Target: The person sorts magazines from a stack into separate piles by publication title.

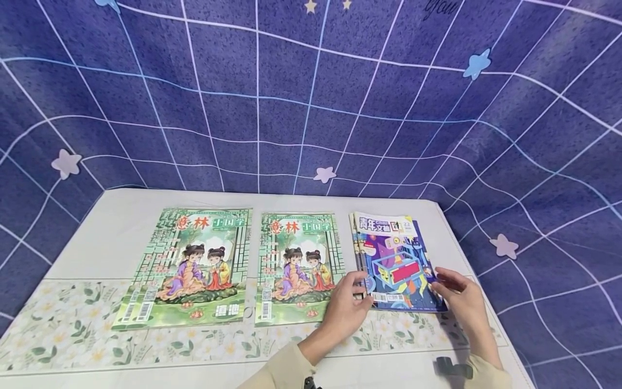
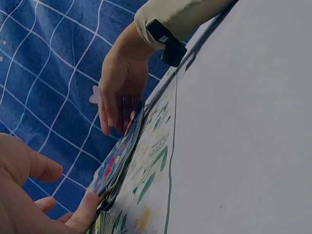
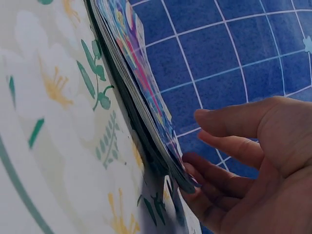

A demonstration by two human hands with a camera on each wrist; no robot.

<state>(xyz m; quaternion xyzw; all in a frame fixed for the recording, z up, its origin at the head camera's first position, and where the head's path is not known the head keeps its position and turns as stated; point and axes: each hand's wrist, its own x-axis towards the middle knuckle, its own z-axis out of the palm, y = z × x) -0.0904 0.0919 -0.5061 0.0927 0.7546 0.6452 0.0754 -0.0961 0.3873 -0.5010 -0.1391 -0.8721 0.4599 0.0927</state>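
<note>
A small stack of magazines with a purple and blue cover lies at the right of the table, its edges slightly uneven. My left hand is at the stack's left edge, fingers parted and gently bent, fingertips right at the spines. On the opposite side, my right hand has its fingertips against the right edge. In the right wrist view the lower fingers meet the corner of the pages, while the thumb stands apart. Neither hand grips the stack.
Left of the stack lies a green magazine with two cartoon children. Further left, overlapping copies of the same green magazine lie fanned. A white table with a flowered band carries everything; a blue gridded cloth hangs behind and at the sides.
</note>
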